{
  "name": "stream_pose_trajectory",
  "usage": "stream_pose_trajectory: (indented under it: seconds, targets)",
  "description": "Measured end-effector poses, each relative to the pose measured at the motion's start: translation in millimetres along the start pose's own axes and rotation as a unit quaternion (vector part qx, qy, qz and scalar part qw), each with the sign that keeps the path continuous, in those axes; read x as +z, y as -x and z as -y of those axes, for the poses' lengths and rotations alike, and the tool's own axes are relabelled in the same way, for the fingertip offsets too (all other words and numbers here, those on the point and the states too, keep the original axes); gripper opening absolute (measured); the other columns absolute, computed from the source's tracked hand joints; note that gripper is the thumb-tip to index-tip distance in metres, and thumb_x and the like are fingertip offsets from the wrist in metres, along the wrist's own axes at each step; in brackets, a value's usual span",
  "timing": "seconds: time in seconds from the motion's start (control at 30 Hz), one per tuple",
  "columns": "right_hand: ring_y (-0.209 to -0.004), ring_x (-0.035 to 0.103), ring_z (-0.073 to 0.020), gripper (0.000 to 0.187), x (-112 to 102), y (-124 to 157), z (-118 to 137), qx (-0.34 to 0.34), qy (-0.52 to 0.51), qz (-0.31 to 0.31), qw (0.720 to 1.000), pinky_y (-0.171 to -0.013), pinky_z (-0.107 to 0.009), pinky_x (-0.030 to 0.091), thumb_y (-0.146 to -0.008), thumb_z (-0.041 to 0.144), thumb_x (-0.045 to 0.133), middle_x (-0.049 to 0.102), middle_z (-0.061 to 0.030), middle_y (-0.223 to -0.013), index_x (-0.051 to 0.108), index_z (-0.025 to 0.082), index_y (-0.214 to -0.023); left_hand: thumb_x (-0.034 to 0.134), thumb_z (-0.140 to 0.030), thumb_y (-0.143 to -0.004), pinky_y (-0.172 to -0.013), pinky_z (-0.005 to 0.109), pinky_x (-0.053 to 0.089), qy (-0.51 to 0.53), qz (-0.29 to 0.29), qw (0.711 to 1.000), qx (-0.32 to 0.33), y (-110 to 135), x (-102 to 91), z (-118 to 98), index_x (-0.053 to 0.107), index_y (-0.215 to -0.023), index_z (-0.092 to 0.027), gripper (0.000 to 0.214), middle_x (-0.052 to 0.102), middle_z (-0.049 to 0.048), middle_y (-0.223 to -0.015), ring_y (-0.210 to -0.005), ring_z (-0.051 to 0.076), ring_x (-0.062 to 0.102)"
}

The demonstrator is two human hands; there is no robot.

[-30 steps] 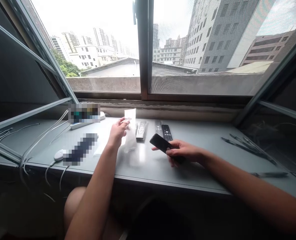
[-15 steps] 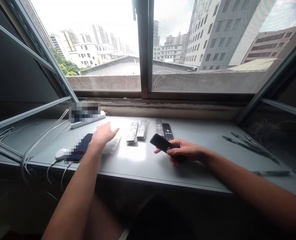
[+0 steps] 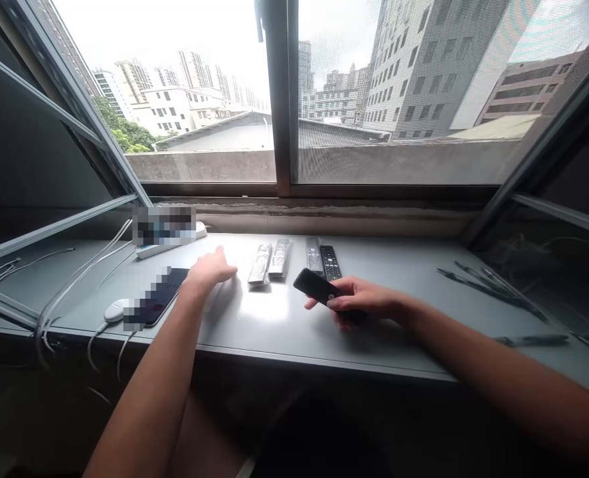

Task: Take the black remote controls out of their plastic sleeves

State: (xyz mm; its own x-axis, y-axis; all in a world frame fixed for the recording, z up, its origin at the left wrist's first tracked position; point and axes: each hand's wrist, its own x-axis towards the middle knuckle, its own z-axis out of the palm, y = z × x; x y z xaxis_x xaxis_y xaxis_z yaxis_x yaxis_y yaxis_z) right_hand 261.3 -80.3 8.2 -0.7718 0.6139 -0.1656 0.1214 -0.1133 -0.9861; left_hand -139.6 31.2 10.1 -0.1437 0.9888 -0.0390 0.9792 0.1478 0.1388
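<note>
In the head view, my right hand (image 3: 356,300) is closed around a black remote control (image 3: 317,285), which tilts over the desk with its far end pointing left. Just beyond it lie a black remote with buttons (image 3: 331,263) and a plastic-wrapped darker remote (image 3: 315,255), side by side. Two white remotes in clear plastic, a left one (image 3: 259,265) and a right one (image 3: 279,257), rest farther left. My left hand (image 3: 208,269) is low over the desk, thumb out to the right and fingers apart. Its far fingertips are partly hidden. Near its wrist lies a dark phone (image 3: 167,295).
A white round charger (image 3: 118,310) with a cable is left of the phone. Behind stands a white power strip (image 3: 172,242), partly blurred. Dark cables (image 3: 493,289) lie at the right. Metal frame bars flank the grey desk (image 3: 274,338), below a window.
The clear plastic bag that showed beside my left hand is no longer visible. My right hand keeps hold of the black remote. The whole view has shifted slightly.
</note>
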Motion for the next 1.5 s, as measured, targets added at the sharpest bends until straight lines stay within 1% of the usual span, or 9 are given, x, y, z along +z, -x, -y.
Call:
stream_pose_trajectory:
  seconds: [0.17,0.37,0.53,0.67,0.83,0.93,1.07,1.37,1.5]
  targets:
    - [-0.068,0.075,-0.0176,0.048,-1,-1,-4,0.001,0.002,0.007,1.000,-0.066,-0.026,0.057,-0.101,0.048,0.079,0.076,-0.0044,-0.079,0.078,0.014,-0.134,0.079,-0.038,-0.072,-0.083,0.044,0.059,0.016,0.003,1.000,0.005,-11,-1.7,18,0.061,-0.152,-0.017,0.084,0.077,0.0232,-0.133,-0.111,0.042,0.077]
    - [-0.059,0.070,-0.0152,0.050,-1,-4,-12,-0.018,-0.077,-0.016,0.997,-0.052,-0.025,0.053,-0.102,0.047,0.077,0.081,-0.0087,-0.094,0.068,0.016,-0.140,0.086,-0.045,-0.073,-0.097,0.047,0.059,0.038,-0.028,0.999,0.025,-12,-8.9,12,0.063,-0.147,-0.017,0.083,0.072,0.0227,-0.145,-0.128,0.045,0.071]
    - [-0.048,0.057,-0.0126,0.066,-5,-7,-13,-0.057,-0.196,-0.029,0.978,-0.046,-0.025,0.047,-0.107,0.064,0.059,0.073,-0.0047,-0.084,0.061,0.015,-0.152,0.069,-0.047,-0.095,-0.110,0.051,0.055,0.170,-0.250,0.947,0.108,0,-12.2,-41,0.067,-0.137,-0.015,0.053,0.072,0.0220,-0.143,-0.131,0.039,0.069]
    - [-0.048,0.054,-0.0138,0.062,-12,-9,-11,-0.082,-0.285,-0.069,0.953,-0.044,-0.026,0.045,-0.111,0.057,0.046,0.070,-0.0079,-0.081,0.066,0.008,-0.142,0.064,-0.033,-0.101,-0.102,0.041,0.059,0.328,-0.274,0.871,0.242,6,-10.2,-102,0.073,-0.123,-0.018,0.028,0.079,0.0136,-0.122,-0.111,0.027,0.076]
    - [-0.053,0.053,-0.0140,0.044,-15,-8,-3,-0.113,-0.381,-0.143,0.907,-0.042,-0.023,0.046,-0.112,0.042,0.049,0.065,-0.0045,-0.078,0.069,0.010,-0.134,0.059,-0.025,-0.104,-0.099,0.041,0.059,0.344,-0.332,0.838,0.263,4,-1.7,-141,0.074,-0.116,-0.020,0.020,0.079,0.0114,-0.118,-0.108,0.026,0.075]
    - [-0.068,0.065,-0.0165,0.041,-16,-7,1,-0.113,-0.428,-0.198,0.874,-0.048,-0.023,0.054,-0.113,0.040,0.053,0.071,-0.0072,-0.089,0.066,0.012,-0.139,0.055,-0.021,-0.104,-0.101,0.044,0.055,0.260,-0.377,0.848,0.267,6,8.0,-139,0.074,-0.114,-0.021,0.021,0.079,0.0115,-0.115,-0.110,0.029,0.072]
    - [-0.080,0.074,-0.0167,0.037,-16,-7,5,-0.092,-0.439,-0.252,0.857,-0.051,-0.020,0.058,-0.114,0.033,0.054,0.078,-0.0101,-0.108,0.064,0.016,-0.145,0.053,-0.021,-0.105,-0.104,0.046,0.051,0.172,-0.361,0.860,0.319,12,20.8,-125,0.075,-0.113,-0.023,0.023,0.080,0.0100,-0.107,-0.109,0.030,0.071]
    - [-0.055,0.052,-0.0121,0.037,-17,-5,3,-0.113,-0.445,-0.167,0.873,-0.035,-0.018,0.044,-0.111,0.034,0.055,0.067,-0.0024,-0.085,0.065,0.019,-0.143,0.052,-0.024,-0.106,-0.103,0.044,0.055,0.245,-0.345,0.855,0.300,16,27.0,-110,0.076,-0.114,-0.022,0.025,0.081,0.0096,-0.113,-0.108,0.028,0.072]
    - [-0.064,0.062,-0.0115,0.035,-17,-4,4,-0.097,-0.469,-0.177,0.860,-0.044,-0.016,0.054,-0.111,0.029,0.056,0.071,-0.0053,-0.095,0.063,0.015,-0.143,0.052,-0.024,-0.106,-0.102,0.043,0.057,0.256,-0.338,0.856,0.295,17,28.5,-112,0.076,-0.114,-0.022,0.025,0.081,0.0097,-0.112,-0.107,0.027,0.073]
